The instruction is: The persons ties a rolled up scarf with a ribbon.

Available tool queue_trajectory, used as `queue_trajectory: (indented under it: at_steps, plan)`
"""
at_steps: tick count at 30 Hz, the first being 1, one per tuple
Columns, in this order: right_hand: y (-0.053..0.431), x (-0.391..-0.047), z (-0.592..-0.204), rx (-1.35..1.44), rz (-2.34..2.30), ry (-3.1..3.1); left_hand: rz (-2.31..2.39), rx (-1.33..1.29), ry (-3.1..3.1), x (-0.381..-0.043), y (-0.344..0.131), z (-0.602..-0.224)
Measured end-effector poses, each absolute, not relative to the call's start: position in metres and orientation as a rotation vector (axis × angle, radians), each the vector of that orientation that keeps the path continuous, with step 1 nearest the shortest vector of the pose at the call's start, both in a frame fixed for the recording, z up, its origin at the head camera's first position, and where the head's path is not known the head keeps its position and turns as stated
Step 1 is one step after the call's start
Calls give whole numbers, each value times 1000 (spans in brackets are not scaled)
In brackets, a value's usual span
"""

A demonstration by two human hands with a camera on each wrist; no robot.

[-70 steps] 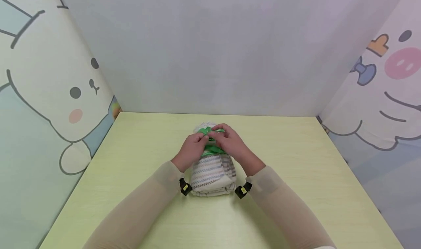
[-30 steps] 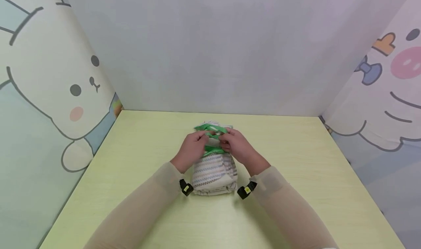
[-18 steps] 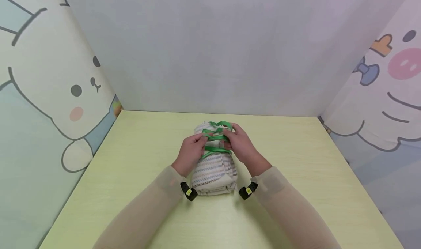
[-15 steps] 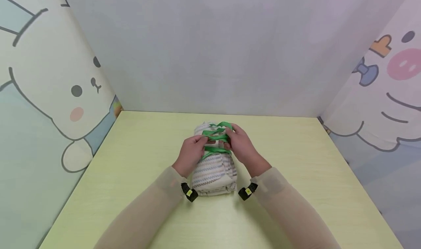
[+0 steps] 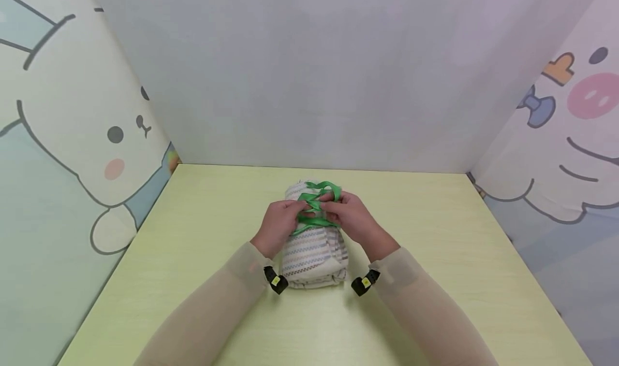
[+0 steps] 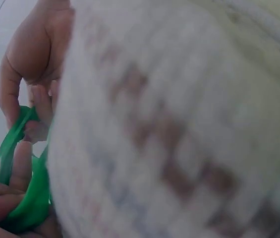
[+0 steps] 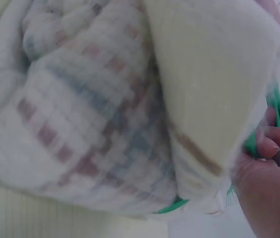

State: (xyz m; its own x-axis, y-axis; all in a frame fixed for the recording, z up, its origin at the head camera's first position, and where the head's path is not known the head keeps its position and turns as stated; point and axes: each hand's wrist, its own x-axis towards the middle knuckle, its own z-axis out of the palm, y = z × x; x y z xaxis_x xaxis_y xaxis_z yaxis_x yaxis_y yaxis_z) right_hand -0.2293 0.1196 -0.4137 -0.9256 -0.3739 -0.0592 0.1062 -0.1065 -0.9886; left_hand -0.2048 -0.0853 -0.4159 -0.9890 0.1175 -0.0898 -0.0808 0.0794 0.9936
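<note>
"What's being gripped?"
"The green ribbon (image 5: 314,222): left hand (image 5: 280,222) and right hand (image 5: 357,219) both pinch it, close together, over the striped cloth bundle (image 5: 306,254)."
"How would those handle?"
"The ribbon looks thin, limp, probably slippery; I'd pinch it firmly, close to the cloth. The bundle seems light, soft and hardly fragile. I'd hold it round its thick middle, since its folds could loosen."
"Where does it lie?"
"On the pale yellow table (image 5: 425,296), near the far edge. Beyond stands a plain grey backdrop (image 5: 309,76), between a cartoon rabbit (image 5: 72,113) and pig (image 5: 592,96)."
</note>
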Motion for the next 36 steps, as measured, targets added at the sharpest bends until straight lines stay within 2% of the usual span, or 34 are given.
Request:
queue_trajectory:
  at_steps: [7, 21, 29, 36]
  plan:
    - [122, -230, -415, -259, -2049, 1870, 2029, 17, 2231, -205, -84, -416]
    - [107, -233, -412, 79, -2175, 2120, 2053, 37, 2357, -197, -75, -420]
    - [107, -231, -418, -176, -1945, 2499, 2067, -18, 2355, -196, -75, -421]
    - [108, -228, -421, -320, -1706, 2525, 2137, 24, 2394, -195, -79, -421]
